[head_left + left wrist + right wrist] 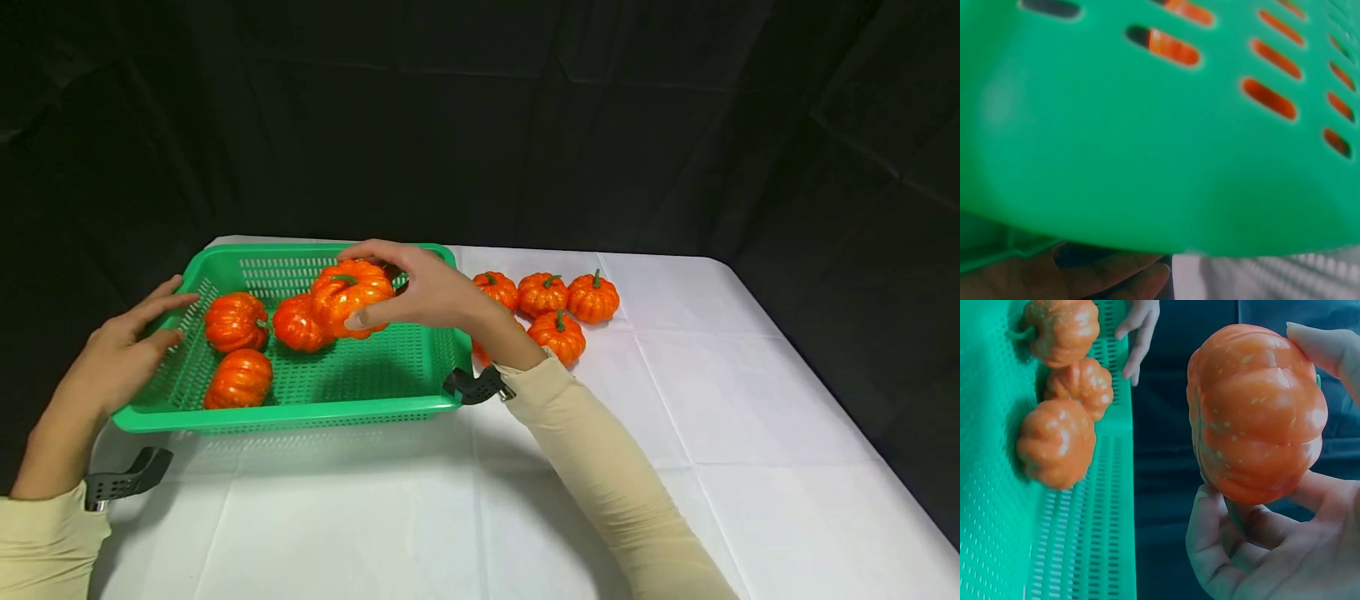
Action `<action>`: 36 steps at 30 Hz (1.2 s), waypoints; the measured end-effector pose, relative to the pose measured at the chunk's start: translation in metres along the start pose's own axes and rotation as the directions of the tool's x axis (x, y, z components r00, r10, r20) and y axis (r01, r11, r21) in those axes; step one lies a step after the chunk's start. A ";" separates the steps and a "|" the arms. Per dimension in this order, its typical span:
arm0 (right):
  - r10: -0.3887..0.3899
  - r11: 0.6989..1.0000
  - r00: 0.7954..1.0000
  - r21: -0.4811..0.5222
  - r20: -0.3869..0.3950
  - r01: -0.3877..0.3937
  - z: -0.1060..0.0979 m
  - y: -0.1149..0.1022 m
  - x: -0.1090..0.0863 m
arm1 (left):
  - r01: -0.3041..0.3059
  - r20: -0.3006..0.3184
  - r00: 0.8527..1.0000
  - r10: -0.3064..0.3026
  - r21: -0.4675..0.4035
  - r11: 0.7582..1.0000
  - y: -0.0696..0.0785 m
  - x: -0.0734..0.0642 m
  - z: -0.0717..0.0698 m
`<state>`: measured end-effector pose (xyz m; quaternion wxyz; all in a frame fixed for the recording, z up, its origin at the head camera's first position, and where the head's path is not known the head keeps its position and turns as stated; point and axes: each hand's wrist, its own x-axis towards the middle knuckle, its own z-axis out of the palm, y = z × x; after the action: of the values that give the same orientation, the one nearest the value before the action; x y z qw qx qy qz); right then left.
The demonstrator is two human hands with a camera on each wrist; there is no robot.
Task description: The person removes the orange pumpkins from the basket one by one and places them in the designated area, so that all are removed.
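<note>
My right hand (435, 287) holds a small orange pumpkin (352, 292) with a green stem, thumb on one side and fingers on the other, above the green plastic basket (300, 414). The right wrist view shows this pumpkin (1257, 419) close up, pinched between thumb and curled fingers. At the basket's left end, my left hand (112, 358) rests on the rim with its fingers stretched over the edge. Inside the basket are three pumpkins: one by the left wall (236, 322), one below it (240, 379), and one partly behind the held pumpkin (298, 325).
To the right of the basket, several more pumpkins (594, 298) sit grouped on the white-covered table (712, 392). My right forearm partly hides one of them. A black cloth (480, 150) hangs behind the table. Each wrist wears a black strap mount (476, 386).
</note>
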<state>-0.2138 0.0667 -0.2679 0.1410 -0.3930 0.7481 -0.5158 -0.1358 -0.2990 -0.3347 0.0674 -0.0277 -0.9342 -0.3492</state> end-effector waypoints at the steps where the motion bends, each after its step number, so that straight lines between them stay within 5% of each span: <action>1: 0.003 1.000 1.000 -0.002 -0.007 -0.003 -0.002 0.001 -0.002 | -0.001 0.001 1.000 0.001 -0.005 1.000 0.000 0.000 0.000; 14: 0.035 0.999 0.996 -0.006 -0.084 -0.035 -0.036 0.009 -0.044 | -0.007 0.005 1.000 0.007 -0.047 0.999 0.002 0.004 0.001; 36: 0.171 0.985 0.955 0.008 -0.242 -0.175 -0.083 0.014 -0.111 | -0.001 0.006 1.000 0.001 -0.051 0.999 0.001 0.002 -0.001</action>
<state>-0.1984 0.2052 -0.2664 0.0909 -0.2614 0.7946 -0.5403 -0.1377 -0.2989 -0.3328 0.0640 -0.0309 -0.9252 -0.3727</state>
